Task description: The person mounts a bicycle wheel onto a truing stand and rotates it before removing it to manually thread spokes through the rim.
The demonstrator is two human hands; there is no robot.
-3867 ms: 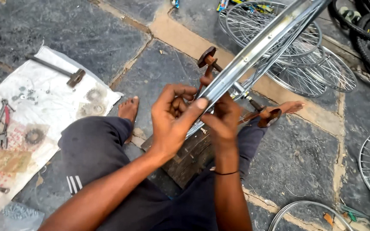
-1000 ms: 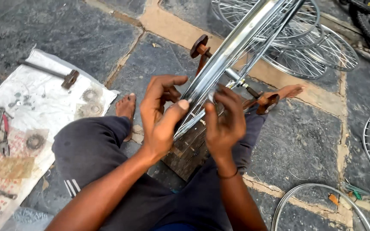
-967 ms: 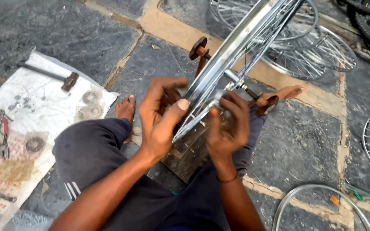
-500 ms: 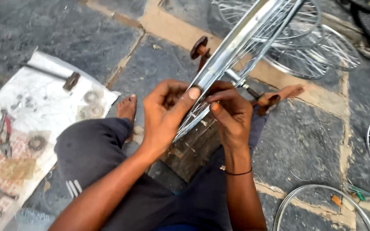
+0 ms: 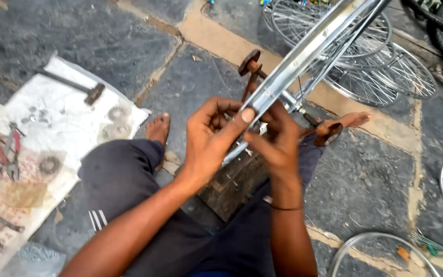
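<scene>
Shiny silver bicycle wheel rim: upper end cut off by top edge; lower stretch hidden behind left hand and right hand. What the fingertips pinch at the rim: too small to tell. Dark wooden block partly covered by forearms. Red-handled pliers on the white cloth: blurred, cut by left edge.

You are sitting on a dark stone-slab floor; a tan mortar strip is running diagonally across it under even daylight.
</scene>
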